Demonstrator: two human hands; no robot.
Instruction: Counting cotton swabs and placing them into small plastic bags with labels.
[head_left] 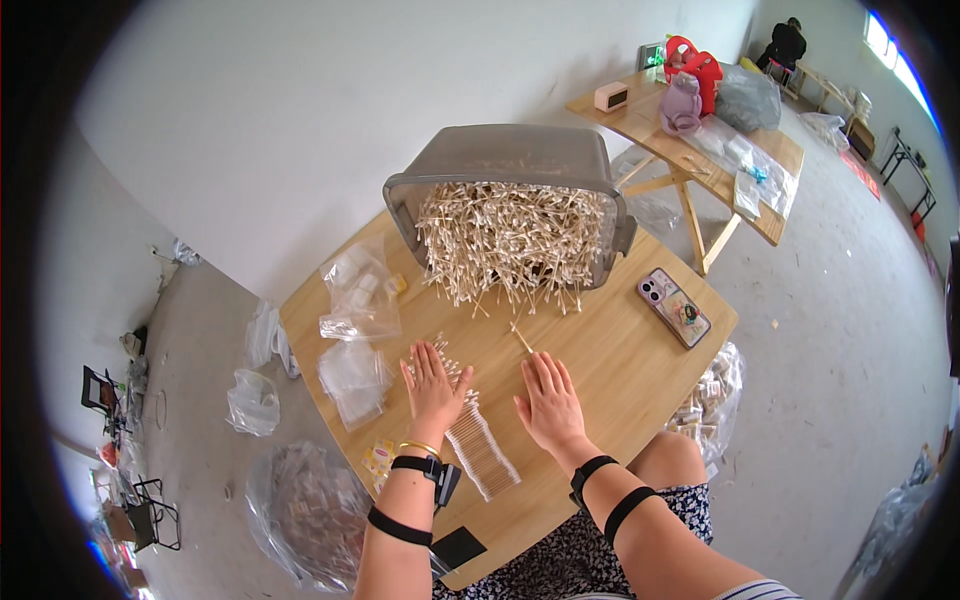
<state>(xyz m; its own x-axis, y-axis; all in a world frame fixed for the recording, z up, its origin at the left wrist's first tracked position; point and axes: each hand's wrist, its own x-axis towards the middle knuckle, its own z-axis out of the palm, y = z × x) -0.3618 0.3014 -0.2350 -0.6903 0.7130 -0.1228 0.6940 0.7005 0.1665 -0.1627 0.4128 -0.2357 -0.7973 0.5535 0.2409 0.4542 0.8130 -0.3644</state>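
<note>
While both hands lie flat, fingers spread, gripping nothing: left hand (433, 385) presses cotton swabs (470, 425) on counter (620, 370), centre frame; right hand (548, 402) beside. Tipped grey bin (510, 165) above spills more. Swabs likely light, thin, roll easily; pinch by stems.

Matt wooden table (620, 370), glossy grey (probably plastic) bin (510, 160), cotton-tipped swabs (510, 240).

We had a single head-worn fisheye view, looking steeply down over the bench (620, 370) from close above. Our forearms entered from the lower edge, and straight edges bowed toward the dark round rim.
</note>
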